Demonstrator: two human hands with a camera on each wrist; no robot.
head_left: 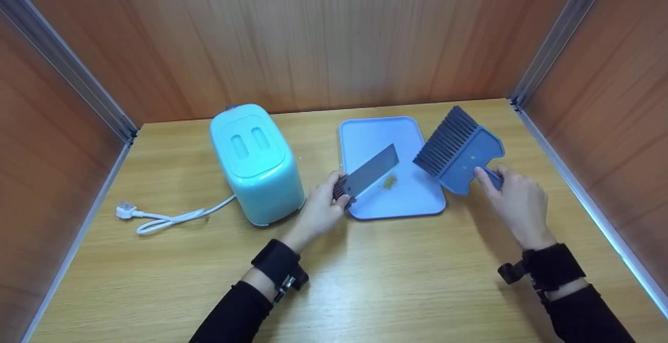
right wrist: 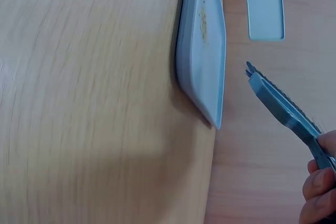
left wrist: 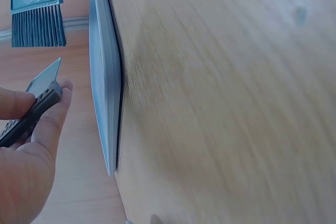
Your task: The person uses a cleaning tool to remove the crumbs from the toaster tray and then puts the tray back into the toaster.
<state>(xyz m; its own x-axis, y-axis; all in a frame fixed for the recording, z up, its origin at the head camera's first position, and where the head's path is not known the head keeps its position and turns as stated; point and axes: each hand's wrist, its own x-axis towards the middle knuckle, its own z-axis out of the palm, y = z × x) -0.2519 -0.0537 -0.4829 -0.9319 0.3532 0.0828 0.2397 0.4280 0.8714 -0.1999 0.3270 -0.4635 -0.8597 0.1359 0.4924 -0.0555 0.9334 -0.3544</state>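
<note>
In the head view, my left hand (head_left: 322, 208) grips the dark ridged end of a thin, flat crumb tray (head_left: 371, 170). The crumb tray is tilted above the left part of a blue serving tray (head_left: 412, 204). Its shallow rim shows in the right wrist view. A small heap of yellowish crumbs (head_left: 390, 181) lies on the serving tray. To the right, my right hand (head_left: 519, 204) holds a blue hand brush (head_left: 472, 156) by its handle, raised beside the serving tray. The brush's dark bristles point up and left, apart from the crumb tray.
A turquoise two-slot toaster (head_left: 261, 170) stands left of the serving tray. Its white cord (head_left: 177, 220) lies looped on the wooden table (head_left: 365, 280), with the plug (head_left: 125, 210) at the left. Wooden panels (head_left: 334, 40) enclose the back and both sides.
</note>
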